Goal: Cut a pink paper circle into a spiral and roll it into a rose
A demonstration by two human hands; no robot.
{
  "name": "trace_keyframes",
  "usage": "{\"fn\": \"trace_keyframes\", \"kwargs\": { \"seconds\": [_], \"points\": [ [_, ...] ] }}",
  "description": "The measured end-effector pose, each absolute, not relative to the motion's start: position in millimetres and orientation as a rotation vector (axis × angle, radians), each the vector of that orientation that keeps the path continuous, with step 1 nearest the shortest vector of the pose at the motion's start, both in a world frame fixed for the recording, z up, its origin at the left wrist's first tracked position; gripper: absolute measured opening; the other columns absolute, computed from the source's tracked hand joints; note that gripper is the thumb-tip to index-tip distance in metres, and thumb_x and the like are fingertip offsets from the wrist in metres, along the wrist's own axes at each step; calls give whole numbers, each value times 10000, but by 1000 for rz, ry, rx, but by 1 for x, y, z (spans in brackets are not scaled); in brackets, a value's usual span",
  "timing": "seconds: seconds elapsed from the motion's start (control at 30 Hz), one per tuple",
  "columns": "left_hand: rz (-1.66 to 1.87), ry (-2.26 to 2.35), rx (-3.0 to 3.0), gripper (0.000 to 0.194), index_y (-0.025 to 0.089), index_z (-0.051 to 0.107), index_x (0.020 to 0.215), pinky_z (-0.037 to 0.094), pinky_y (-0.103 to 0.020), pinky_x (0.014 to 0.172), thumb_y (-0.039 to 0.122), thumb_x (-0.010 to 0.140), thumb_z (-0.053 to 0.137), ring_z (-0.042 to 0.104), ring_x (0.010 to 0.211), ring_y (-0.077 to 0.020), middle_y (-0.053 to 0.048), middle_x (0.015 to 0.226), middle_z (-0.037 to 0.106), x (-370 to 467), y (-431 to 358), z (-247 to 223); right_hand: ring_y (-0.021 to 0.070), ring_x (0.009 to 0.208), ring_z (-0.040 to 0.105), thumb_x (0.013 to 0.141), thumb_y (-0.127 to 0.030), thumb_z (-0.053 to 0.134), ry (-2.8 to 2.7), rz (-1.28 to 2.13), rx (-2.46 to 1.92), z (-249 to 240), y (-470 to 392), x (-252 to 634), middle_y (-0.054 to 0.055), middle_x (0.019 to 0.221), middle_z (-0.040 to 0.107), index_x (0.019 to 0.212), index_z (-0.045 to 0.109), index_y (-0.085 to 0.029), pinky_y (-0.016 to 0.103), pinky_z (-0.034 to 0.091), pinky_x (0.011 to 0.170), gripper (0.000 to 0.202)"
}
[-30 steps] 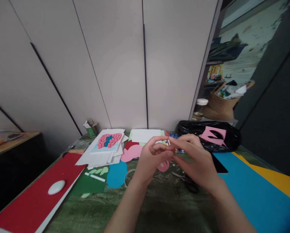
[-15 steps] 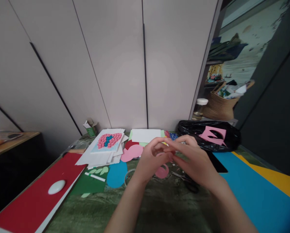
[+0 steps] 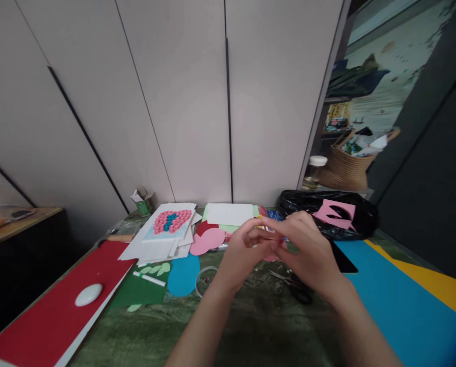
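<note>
My left hand (image 3: 240, 255) and my right hand (image 3: 307, 250) meet above the middle of the table, fingertips together. Between them they pinch a curled pink paper strip (image 3: 272, 257), part of which shows below my right fingers; the rest is hidden. Black-handled scissors (image 3: 299, 292) lie partly open on the table beneath my right hand. To the left of my left wrist is a clear ring (image 3: 198, 288), perhaps a tape roll. Pink rounded paper cutouts (image 3: 208, 240) lie just beyond it.
Left are a picture with a pink-and-blue heart (image 3: 172, 222), white sheets, a marker (image 3: 149, 278), green paper (image 3: 136, 293) and a white mouse (image 3: 89, 294) on red paper (image 3: 55, 311). Right are blue paper (image 3: 396, 300), a black tablet (image 3: 343, 257) and a black bag (image 3: 367, 219) with pink scrap paper.
The pink strip's hanging loop has moved right and up, and less of it shows below the fingers. My hands have shifted slightly to the right, still joined at the fingertips.
</note>
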State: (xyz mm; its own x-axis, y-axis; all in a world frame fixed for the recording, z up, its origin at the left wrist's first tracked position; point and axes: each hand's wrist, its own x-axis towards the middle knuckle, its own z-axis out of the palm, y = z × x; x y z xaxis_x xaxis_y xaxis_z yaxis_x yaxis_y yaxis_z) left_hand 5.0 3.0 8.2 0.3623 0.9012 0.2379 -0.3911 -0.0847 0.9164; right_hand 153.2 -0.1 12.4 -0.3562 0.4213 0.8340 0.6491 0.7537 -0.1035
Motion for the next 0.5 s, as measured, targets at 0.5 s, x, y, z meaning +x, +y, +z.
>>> {"fn": "trace_keyframes", "kwargs": {
  "seconds": [0.5],
  "points": [
    [1276, 633, 1303, 327, 213, 606, 1028, 423, -232, 680, 203, 715, 703, 565, 710, -98, 19, 730, 615, -11, 10, 9, 172, 855, 569, 838, -115, 565, -1979, -227, -736, 14, 2, 149, 3, 853, 674, 1260, 508, -331, 324, 467, 752, 478]
  ]
}}
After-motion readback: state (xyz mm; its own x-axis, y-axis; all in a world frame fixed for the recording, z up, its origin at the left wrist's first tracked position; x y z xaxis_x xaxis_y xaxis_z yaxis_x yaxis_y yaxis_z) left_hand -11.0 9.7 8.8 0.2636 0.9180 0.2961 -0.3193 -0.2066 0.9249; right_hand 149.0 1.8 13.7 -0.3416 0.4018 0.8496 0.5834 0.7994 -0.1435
